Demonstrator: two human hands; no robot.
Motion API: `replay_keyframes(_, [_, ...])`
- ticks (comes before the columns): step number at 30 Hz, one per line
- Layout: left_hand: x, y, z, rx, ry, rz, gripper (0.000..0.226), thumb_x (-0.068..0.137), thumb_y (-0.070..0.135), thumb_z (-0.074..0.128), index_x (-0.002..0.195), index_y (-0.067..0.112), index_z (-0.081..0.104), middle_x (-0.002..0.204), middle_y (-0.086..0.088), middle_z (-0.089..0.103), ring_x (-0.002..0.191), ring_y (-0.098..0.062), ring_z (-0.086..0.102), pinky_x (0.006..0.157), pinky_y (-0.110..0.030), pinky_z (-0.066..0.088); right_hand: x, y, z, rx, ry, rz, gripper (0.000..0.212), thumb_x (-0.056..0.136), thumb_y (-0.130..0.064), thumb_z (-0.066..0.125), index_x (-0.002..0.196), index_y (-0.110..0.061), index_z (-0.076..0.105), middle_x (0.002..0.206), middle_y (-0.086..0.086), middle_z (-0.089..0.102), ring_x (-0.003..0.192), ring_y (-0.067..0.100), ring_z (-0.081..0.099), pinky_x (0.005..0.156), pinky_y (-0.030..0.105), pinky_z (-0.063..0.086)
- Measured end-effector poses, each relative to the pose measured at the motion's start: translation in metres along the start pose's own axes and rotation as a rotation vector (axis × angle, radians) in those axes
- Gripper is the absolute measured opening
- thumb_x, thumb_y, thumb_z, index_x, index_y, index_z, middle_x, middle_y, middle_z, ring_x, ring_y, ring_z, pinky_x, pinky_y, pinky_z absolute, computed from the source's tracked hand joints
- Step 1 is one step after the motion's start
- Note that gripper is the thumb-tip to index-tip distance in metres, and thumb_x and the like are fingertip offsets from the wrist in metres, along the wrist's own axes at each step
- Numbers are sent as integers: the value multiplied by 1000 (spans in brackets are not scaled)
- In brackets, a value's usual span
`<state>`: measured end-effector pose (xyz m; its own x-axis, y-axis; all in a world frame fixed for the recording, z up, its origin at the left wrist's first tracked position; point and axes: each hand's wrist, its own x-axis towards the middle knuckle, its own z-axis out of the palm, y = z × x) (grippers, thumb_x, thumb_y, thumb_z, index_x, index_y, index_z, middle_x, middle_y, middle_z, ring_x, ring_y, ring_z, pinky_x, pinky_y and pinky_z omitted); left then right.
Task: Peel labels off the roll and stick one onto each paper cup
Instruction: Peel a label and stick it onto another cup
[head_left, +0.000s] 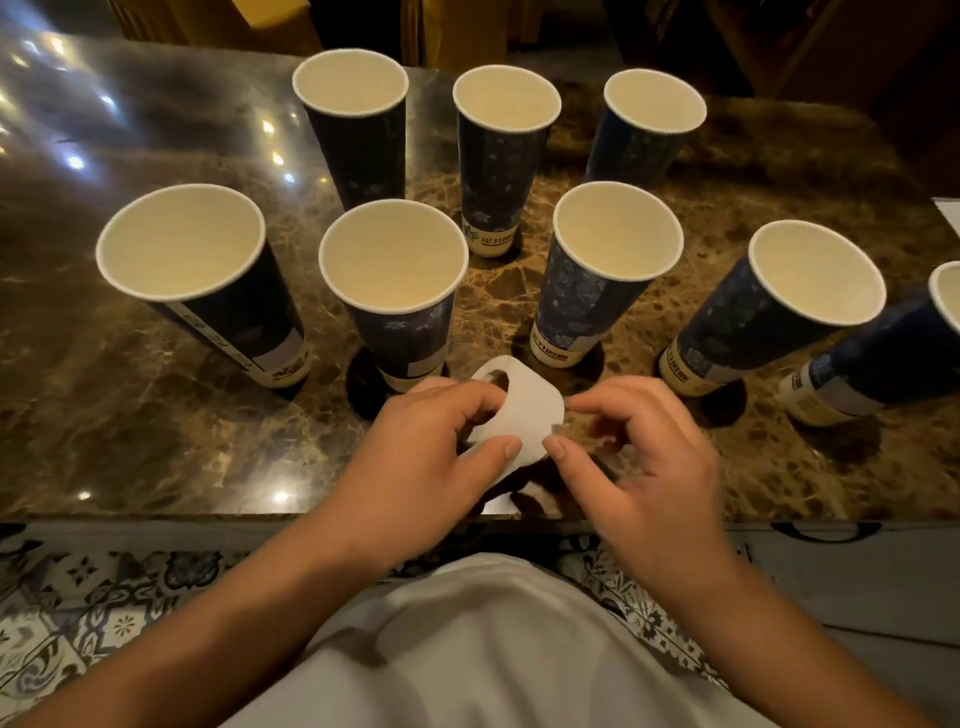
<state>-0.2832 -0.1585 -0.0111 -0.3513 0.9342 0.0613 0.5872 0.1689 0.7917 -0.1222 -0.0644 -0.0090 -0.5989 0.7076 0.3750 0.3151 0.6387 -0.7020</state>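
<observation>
Several tall dark-blue paper cups stand open-topped on the marble table, among them a front-left cup (208, 291), a front-middle cup (400, 296) and a cup right of centre (597, 280). Pale rectangular labels show low on the front-left, front-middle and the two rightmost cups. The white label roll (522, 410) is held just above the table's near edge by my left hand (431, 447), thumb on its front and fingers through its core. My right hand (644, 457) is beside the roll, thumb and fingertips pinched at its right edge. A loose white strip (498, 501) hangs below the roll.
The brown marble table (156, 415) ends at a near edge just below my hands. A white sheet corner (948, 213) lies at the far right. Patterned floor tiles (78, 597) and my light-clothed lap are below. Dark furniture stands behind the table.
</observation>
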Motion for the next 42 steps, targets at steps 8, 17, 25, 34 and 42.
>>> replay_keyframes(8, [1, 11, -2, 237, -72, 129, 23, 87, 31, 64, 109, 24, 68, 97, 7, 69, 100, -10, 53, 81, -35, 50, 5, -4, -2, -155, -93, -45, 15, 79, -23, 78, 89, -13, 74, 83, -6, 70, 76, 6, 63, 62, 26, 53])
replay_keyframes(17, [3, 1, 5, 246, -112, 15, 27, 86, 39, 63, 109, 26, 65, 88, 12, 55, 87, -7, 45, 71, -24, 38, 8, 6, 12, -59, -140, 137, 13, 77, -19, 79, 89, -19, 77, 79, -11, 71, 80, 3, 63, 65, 5, 46])
replay_keyframes(25, [4, -4, 8, 232, -112, -18, 26, 86, 43, 62, 106, 26, 65, 86, 14, 53, 86, -7, 44, 70, -22, 36, 9, 12, 17, -131, -141, 34, 11, 77, -17, 80, 88, -16, 78, 78, -7, 73, 73, 1, 63, 68, 2, 44])
replay_keyframes(34, [5, -8, 9, 118, -138, -91, 25, 89, 36, 61, 113, 30, 63, 93, 17, 55, 89, -1, 46, 69, -12, 36, 12, 18, 20, -141, -142, 31, 8, 84, -16, 72, 91, -16, 76, 85, -7, 71, 76, 2, 62, 69, 13, 48])
replay_keyframes(42, [4, -9, 8, -209, -114, -201, 30, 89, 30, 63, 115, 39, 52, 96, 12, 65, 91, 1, 61, 72, -20, 53, 2, 21, 20, 254, -255, 378, 32, 82, -21, 73, 107, -41, 69, 102, -15, 69, 91, 9, 65, 78, 30, 56])
